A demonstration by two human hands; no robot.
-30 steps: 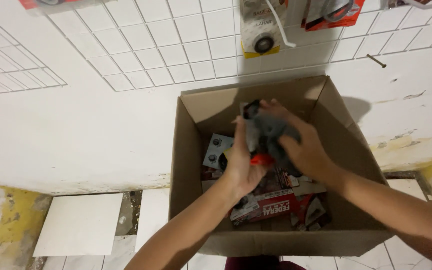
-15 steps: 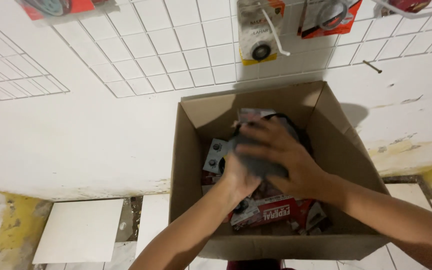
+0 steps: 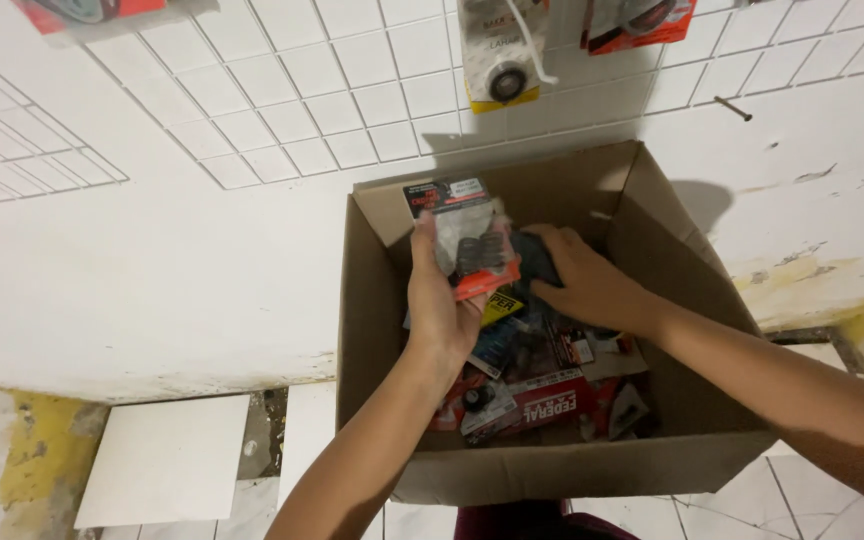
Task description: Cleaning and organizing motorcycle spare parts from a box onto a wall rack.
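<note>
An open brown cardboard box [image 3: 382,330] stands against a white wall, filled with several packaged parts [image 3: 542,395] in red, black and clear wrapping. My left hand [image 3: 442,305] holds up a small blister pack [image 3: 467,240] with a dark card top, clear bubble and orange-red base, just above the box's contents. My right hand [image 3: 587,285] reaches down into the box beside it, fingers on a dark packet [image 3: 535,262] among the pile; what it grips is partly hidden.
A white wire grid panel [image 3: 292,90] hangs on the wall above the box, with packaged goods [image 3: 497,50] and a red pack [image 3: 642,20] hooked on it. A nail [image 3: 732,108] sticks from the wall. Loose white tiles [image 3: 167,460] lie left of the box.
Both hands were bunched over a dark item low in the box. Now my left hand has lifted a blister pack upward and my right hand has shifted right, deeper into the box.
</note>
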